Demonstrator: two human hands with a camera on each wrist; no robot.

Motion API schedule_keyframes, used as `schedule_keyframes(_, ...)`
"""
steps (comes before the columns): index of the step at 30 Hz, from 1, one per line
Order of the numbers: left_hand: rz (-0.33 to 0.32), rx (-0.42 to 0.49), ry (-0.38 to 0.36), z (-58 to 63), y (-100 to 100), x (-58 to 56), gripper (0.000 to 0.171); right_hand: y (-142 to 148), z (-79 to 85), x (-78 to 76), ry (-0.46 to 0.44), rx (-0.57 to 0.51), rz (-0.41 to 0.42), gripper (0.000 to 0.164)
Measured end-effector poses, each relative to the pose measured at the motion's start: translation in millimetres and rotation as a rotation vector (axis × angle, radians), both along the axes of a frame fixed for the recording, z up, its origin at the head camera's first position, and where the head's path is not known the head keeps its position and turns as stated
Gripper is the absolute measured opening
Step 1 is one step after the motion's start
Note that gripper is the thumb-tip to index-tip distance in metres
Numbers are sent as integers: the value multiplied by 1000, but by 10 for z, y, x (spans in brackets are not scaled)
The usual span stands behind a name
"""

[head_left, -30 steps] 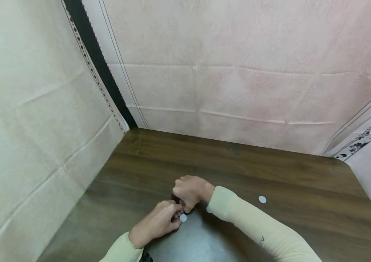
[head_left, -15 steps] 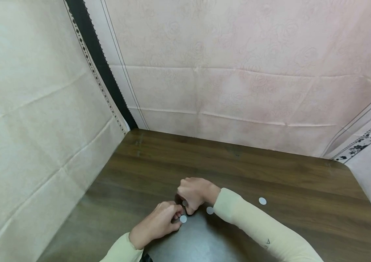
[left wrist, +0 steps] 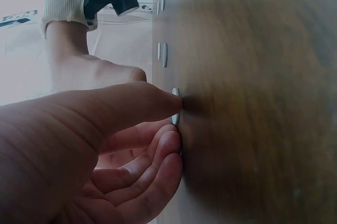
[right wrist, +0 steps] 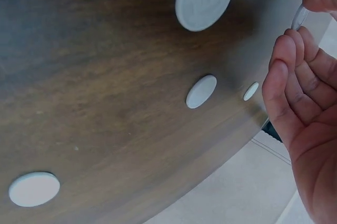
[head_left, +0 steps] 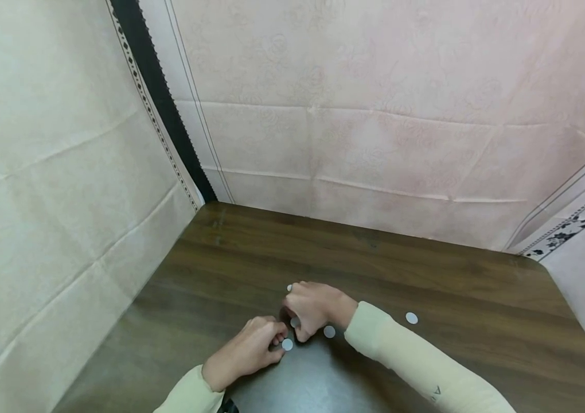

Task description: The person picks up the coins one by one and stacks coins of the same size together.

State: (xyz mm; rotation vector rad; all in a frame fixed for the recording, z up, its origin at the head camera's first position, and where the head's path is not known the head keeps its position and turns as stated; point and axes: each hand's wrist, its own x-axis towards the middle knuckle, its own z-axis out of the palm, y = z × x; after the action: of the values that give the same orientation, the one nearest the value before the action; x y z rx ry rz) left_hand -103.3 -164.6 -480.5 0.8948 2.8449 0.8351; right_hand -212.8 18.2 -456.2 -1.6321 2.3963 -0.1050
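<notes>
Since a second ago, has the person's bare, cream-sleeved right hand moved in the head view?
Yes: that right hand has shifted slightly rightward, nearer the round white disc lying alone on the right of the brown wooden table.

You face a brown wood-grain desk (head_left: 375, 264), far corners rounded. Pale pinkish cloth (head_left: 375, 143), creased along folds, backs its far edge; creased greenish-white cloth (head_left: 65, 160) runs along the left edge. Black strip (head_left: 163, 97) meets the far left corner, black floral border (head_left: 561, 235) the far right. Pale sheen (head_left: 318, 378) on the wood nearest you.
</notes>
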Motion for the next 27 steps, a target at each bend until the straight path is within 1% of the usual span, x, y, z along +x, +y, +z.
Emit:
schedule_keyframes(4,2,-6,20,-8,-3,4,17,38,-19,43,-24,-12,-17,39)
schedule_keyframes(7,3,-8,31,-11,-2,3,17,60,-29,68,-25,-30,-18,39)
schedule_keyframes(11,5,-9,32,-6,-3,-1,17,80,-29,97,-31,-35,-23,41)
schedule_keyframes(16,4,-12,24,-2,-5,-4,17,108,-32,151,-60,-45,-49,41)
schedule_keyframes(23,3,-16,55,-13,0,-10,13,120,-75,243,-54,-65,-67,41)
schedule_keyframes(27,2,-12,47,-14,6,-15,13,117,-86,291,-60,-91,-78,39)
